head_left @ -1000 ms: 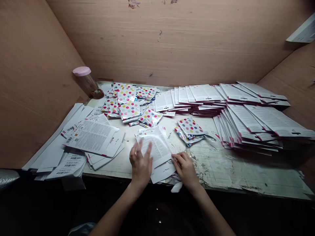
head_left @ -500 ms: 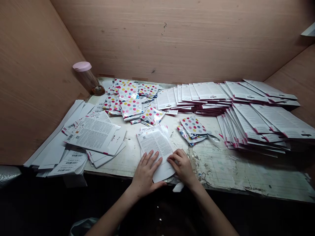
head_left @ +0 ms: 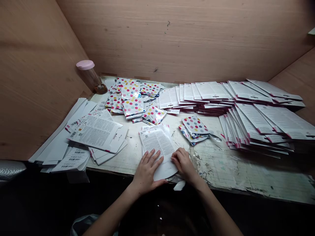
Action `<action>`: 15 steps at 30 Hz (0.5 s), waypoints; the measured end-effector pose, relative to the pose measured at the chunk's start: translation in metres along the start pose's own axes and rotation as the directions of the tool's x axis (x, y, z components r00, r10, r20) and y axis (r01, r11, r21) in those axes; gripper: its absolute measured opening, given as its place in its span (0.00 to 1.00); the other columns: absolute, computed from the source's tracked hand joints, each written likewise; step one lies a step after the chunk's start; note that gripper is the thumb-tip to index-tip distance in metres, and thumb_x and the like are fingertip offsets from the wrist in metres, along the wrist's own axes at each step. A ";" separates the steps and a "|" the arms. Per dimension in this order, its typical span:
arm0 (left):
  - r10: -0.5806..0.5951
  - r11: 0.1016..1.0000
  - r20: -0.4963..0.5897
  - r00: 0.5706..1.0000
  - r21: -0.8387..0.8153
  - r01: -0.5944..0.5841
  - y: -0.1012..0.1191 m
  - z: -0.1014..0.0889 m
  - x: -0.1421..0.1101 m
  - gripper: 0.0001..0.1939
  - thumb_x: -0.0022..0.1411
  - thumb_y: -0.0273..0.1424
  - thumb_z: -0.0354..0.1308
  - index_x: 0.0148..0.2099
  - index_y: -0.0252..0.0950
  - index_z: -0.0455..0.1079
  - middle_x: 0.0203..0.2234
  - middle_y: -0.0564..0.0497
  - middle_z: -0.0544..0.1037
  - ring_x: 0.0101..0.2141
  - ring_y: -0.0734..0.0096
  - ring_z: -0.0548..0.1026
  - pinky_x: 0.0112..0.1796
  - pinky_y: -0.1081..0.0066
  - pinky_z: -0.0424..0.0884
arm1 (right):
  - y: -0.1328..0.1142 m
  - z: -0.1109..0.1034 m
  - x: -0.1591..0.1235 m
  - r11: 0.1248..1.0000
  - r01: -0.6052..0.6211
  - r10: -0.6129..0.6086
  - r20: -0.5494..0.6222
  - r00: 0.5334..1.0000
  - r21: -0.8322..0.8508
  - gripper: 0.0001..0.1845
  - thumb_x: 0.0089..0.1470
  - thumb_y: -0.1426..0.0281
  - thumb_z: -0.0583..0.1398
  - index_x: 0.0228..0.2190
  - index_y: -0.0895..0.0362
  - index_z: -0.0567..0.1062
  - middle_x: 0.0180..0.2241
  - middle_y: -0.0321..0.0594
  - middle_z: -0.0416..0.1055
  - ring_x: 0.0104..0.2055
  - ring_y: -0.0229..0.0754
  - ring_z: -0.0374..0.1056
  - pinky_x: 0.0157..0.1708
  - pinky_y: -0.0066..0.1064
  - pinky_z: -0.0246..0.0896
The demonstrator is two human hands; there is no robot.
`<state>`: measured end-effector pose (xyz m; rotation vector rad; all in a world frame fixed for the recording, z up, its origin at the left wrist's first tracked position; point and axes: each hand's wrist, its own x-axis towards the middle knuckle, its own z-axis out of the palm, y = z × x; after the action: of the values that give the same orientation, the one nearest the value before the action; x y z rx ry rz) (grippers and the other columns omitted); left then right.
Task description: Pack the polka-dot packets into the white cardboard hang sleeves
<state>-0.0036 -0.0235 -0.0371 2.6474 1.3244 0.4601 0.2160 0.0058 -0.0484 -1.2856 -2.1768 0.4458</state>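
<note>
At the front of the worktable [head_left: 216, 170], centre: a printed white card [head_left: 157, 141] lies text side up between the two hands, its rounded, blank end nearest the person; edges of further card show beneath its far end.
Left hand [head_left: 147, 170]: palm down and opened out, fingers slightly spread across the card's lower left part, thumb reaching along its near end; it presses flat and grasps nothing.
Right hand [head_left: 183, 165]: fingers curled inward at the card's right edge, fingertips touching or just beside it; whether they pinch the edge cannot be told.
Dotted packets, small group [head_left: 195, 125]: just beyond the right hand, overlapping, multicoloured spots on white.
Dotted packets, large heap [head_left: 133, 106]: beyond the card, toward the back and left.
Stacked cards [head_left: 264, 123]: fanned in overlapping rows at right and along the back, with pink edges.
Loose cards [head_left: 98, 131]: spread left of the left hand, well apart from it.
Barcode sheets [head_left: 75, 159]: at the left front corner, partly overhanging the edge.
Bottle [head_left: 92, 78]: transparent, pink-lidded, at the back left corner, dark contents at its base.
Surface: pale, stained, its front edge ragged and peeling toward the right.
Room: wood-grained panels [head_left: 172, 49] enclose three sides; the foreground below is dark.
</note>
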 end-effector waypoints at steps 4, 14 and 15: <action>0.001 1.000 -0.008 1.000 0.011 -0.001 0.000 0.001 -0.001 0.41 0.58 0.58 0.52 0.65 0.37 0.58 0.65 0.43 0.60 0.64 0.48 0.54 0.61 0.46 0.53 | 0.001 -0.002 -0.002 1.000 -0.001 0.000 -0.005 1.000 -0.010 0.05 0.63 0.70 0.55 0.35 0.55 0.71 0.34 0.39 0.66 0.39 0.43 0.62 0.41 0.36 0.54; -0.007 0.999 -0.018 1.000 -0.035 0.006 0.001 -0.001 0.001 0.43 0.57 0.56 0.55 0.67 0.35 0.55 0.64 0.41 0.61 0.64 0.48 0.54 0.61 0.47 0.52 | -0.015 0.001 -0.007 0.989 0.049 -0.043 0.046 0.998 -0.138 0.06 0.62 0.74 0.54 0.32 0.57 0.69 0.35 0.43 0.68 0.39 0.46 0.62 0.41 0.40 0.52; -0.014 0.998 -0.017 1.000 -0.056 0.013 0.000 -0.002 0.001 0.44 0.57 0.55 0.55 0.67 0.34 0.53 0.63 0.40 0.61 0.65 0.49 0.54 0.62 0.47 0.52 | -0.021 -0.005 -0.017 0.985 0.089 -0.078 0.082 0.994 -0.145 0.07 0.61 0.75 0.54 0.31 0.57 0.69 0.34 0.42 0.68 0.38 0.46 0.63 0.40 0.40 0.53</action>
<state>-0.0036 -0.0232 -0.0349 2.5934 1.3128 0.5118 0.2111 -0.0189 -0.0381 -1.2674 -2.3569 0.3082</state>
